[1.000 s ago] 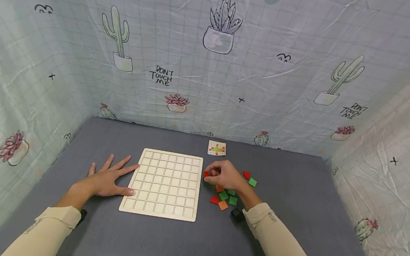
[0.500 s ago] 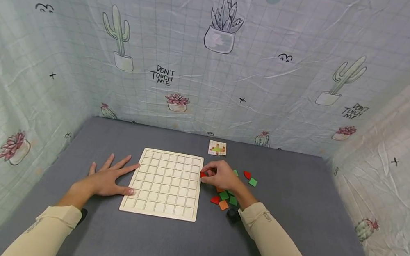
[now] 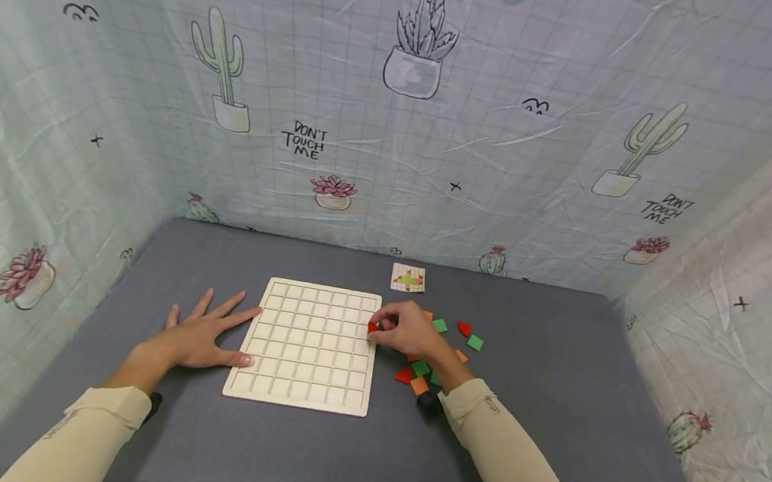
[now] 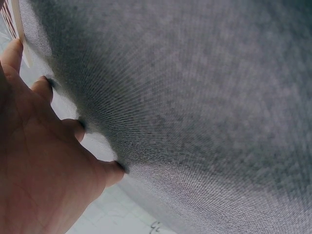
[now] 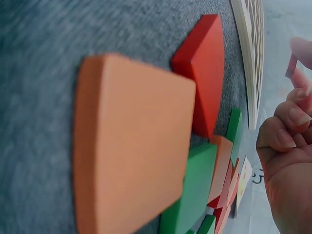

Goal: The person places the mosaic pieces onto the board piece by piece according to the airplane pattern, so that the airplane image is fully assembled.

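A pale wooden board with a grid of square recesses lies on the grey table. With fingers spread, my left hand rests at the board's left edge, its thumb and index fingertip touching the rim; the other fingertips press the cloth in the left wrist view. My right hand pinches a small red tile over the board's right edge. In the right wrist view that red tile sits between thumb and index finger, while the other fingers curl in.
Right of the board lie several loose tiles, among them an orange tile, a green tile and a red tile. A small pattern card lies behind the board. A printed curtain surrounds the table.
My right hand has moved left with the red tile, from beside the board to over its right edge. More loose tiles show behind it. The left hand stays in place.
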A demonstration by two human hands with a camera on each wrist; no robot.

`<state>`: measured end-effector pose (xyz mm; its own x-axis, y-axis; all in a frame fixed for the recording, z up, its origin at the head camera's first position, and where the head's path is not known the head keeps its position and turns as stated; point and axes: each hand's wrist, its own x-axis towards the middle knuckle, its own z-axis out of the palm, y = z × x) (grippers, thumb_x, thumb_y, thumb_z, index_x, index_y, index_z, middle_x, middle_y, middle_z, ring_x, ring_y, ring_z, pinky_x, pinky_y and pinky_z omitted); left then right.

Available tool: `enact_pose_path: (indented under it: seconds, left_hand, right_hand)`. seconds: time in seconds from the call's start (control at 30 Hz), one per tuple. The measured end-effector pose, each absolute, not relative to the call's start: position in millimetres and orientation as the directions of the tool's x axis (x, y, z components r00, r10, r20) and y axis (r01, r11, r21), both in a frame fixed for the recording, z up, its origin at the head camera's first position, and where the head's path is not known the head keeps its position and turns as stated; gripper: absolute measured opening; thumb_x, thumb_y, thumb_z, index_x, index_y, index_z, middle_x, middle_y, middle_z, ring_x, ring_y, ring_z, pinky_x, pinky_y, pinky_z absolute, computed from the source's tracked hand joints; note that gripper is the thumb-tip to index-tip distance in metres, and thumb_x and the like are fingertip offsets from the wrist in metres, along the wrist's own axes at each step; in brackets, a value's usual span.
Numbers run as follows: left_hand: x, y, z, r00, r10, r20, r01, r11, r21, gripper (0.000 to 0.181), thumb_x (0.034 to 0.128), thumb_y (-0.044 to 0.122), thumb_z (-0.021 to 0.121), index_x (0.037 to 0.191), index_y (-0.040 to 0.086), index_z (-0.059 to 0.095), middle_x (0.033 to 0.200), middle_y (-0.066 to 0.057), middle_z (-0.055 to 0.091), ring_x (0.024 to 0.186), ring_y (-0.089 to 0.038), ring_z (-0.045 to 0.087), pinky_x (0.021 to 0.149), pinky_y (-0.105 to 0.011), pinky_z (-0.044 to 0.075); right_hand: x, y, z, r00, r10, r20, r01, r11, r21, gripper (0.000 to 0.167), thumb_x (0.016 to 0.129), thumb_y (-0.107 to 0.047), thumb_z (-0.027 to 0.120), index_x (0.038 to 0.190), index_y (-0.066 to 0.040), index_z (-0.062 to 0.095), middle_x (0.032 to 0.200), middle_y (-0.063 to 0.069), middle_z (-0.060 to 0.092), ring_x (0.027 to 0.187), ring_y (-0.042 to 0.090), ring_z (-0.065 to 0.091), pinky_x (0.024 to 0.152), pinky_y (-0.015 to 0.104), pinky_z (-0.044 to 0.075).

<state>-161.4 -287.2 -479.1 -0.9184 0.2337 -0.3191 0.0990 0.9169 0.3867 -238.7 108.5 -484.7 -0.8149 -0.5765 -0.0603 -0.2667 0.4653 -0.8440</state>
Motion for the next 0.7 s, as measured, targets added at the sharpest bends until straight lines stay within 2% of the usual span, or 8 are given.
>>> enact_pose_path:
  seconds: [0.7]
  left_hand:
    - [-162, -289, -485, -0.923, 0.234, -0.305, 0.104, 0.916, 0.388, 0.102, 0.0801, 0.08, 0.069, 0.164, 0.035, 0.033, 0.178, -0.011, 0.01, 0.157, -0.059, -0.005, 0.109, -0.09, -0.008]
  right_hand:
    - [-240, 95, -490, -0.831, -0.549, -0.082, -0.236, 0.482, -0.844, 0.017, 0.089, -0.008, 0.081, 0.105, -0.001, 0.077, 0.072, -0.001, 0.054, 0.063, 0.012, 0.047, 0.063, 0.024, 0.045]
